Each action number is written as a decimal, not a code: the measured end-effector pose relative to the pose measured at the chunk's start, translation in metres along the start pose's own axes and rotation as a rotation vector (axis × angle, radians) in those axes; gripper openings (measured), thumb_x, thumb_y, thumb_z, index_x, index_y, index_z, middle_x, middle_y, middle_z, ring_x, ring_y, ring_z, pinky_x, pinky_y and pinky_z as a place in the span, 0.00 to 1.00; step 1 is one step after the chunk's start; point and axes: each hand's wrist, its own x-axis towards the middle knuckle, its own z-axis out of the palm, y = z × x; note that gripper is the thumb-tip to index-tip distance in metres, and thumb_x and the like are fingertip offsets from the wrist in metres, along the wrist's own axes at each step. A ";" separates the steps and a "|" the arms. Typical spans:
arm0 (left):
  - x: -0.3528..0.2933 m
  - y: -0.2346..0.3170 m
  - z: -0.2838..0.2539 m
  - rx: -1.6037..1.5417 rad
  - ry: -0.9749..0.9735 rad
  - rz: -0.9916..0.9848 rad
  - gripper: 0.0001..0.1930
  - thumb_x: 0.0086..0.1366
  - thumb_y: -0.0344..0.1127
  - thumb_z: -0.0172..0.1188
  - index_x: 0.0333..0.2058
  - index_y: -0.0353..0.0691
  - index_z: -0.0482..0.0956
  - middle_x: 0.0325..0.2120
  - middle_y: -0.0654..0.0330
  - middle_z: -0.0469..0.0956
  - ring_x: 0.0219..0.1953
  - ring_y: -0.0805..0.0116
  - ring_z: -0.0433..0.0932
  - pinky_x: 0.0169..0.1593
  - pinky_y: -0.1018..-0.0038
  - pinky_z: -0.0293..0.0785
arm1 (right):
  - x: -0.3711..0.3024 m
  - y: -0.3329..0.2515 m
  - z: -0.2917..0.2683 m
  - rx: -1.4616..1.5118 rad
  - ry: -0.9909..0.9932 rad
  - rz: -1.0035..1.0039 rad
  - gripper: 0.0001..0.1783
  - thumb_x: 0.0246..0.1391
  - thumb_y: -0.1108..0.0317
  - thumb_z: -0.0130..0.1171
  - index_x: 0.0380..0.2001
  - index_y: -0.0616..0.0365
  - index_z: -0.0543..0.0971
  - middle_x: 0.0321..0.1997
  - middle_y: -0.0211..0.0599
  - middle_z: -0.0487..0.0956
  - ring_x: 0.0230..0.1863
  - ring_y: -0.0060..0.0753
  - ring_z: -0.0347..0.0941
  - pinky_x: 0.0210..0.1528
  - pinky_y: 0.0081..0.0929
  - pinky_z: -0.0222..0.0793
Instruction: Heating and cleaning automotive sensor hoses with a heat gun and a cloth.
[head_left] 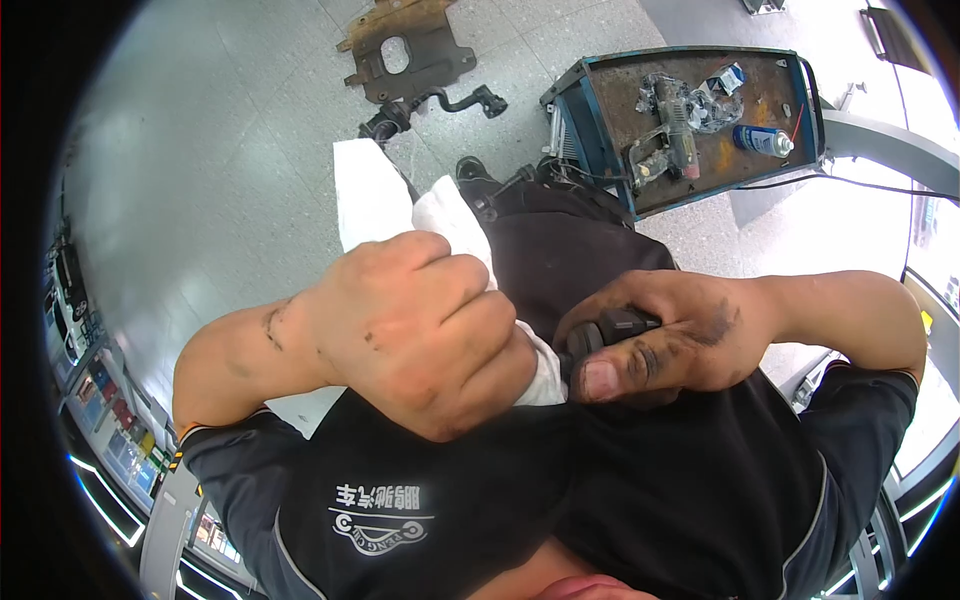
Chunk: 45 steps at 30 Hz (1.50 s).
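Note:
My left hand (435,335) is closed in a fist around a white cloth or paper towel (375,195). Two ends of the cloth stick out beyond the knuckles, and a bunched part shows beside the fingers, against a black fitting (590,340). Dark smudges mark both forearms and hands. My right hand (660,345) grips that black fitting, thumb laid along it. Its shape is mostly hidden by the fingers, so I cannot tell its exact kind. Both hands meet close in front of my black shirt.
A blue-framed cart (600,110) stands at the far right, bearing a plastic-wrapped metal part (678,125) and a blue spray can (762,140). On the tiled floor ahead lie a rusty metal plate (440,60) and a black bent pipe (460,100). A dark cable (860,183) runs beside the cart.

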 end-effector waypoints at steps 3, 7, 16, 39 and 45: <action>-0.001 0.000 -0.003 -0.001 -0.001 -0.024 0.08 0.29 0.39 0.53 0.12 0.45 0.68 0.11 0.69 0.57 0.14 0.75 0.59 0.18 0.77 0.50 | 0.001 -0.006 0.003 -0.254 0.127 -0.331 0.26 0.54 0.46 0.54 0.35 0.64 0.73 0.19 0.42 0.75 0.22 0.48 0.74 0.27 0.36 0.69; -0.007 -0.006 0.000 -0.009 -0.001 -0.066 0.08 0.30 0.40 0.53 0.12 0.46 0.67 0.11 0.69 0.55 0.14 0.75 0.58 0.18 0.78 0.51 | -0.007 -0.014 0.009 -1.300 0.414 -0.329 0.24 0.51 0.51 0.59 0.38 0.63 0.72 0.20 0.35 0.74 0.17 0.40 0.71 0.22 0.34 0.68; -0.003 -0.005 -0.005 0.047 0.034 0.017 0.10 0.28 0.37 0.54 0.14 0.42 0.69 0.12 0.68 0.56 0.14 0.74 0.59 0.17 0.77 0.52 | 0.001 -0.020 0.001 -0.569 0.180 -0.117 0.24 0.50 0.51 0.60 0.37 0.63 0.74 0.22 0.39 0.75 0.20 0.44 0.72 0.26 0.34 0.68; -0.051 -0.071 -0.005 0.132 0.420 -0.769 0.22 0.63 0.48 0.53 0.37 0.27 0.73 0.25 0.57 0.74 0.28 0.70 0.72 0.32 0.76 0.68 | 0.060 0.231 -0.167 0.827 1.575 -0.417 0.19 0.53 0.59 0.56 0.41 0.63 0.73 0.31 0.33 0.75 0.29 0.24 0.72 0.27 0.24 0.68; -0.058 -0.076 0.013 -0.166 0.804 -1.111 0.18 0.62 0.41 0.58 0.41 0.29 0.73 0.33 0.56 0.76 0.37 0.69 0.74 0.42 0.75 0.71 | 0.094 0.330 -0.216 1.648 1.370 -0.499 0.18 0.50 0.68 0.57 0.45 0.62 0.72 0.42 0.46 0.76 0.42 0.45 0.75 0.46 0.46 0.71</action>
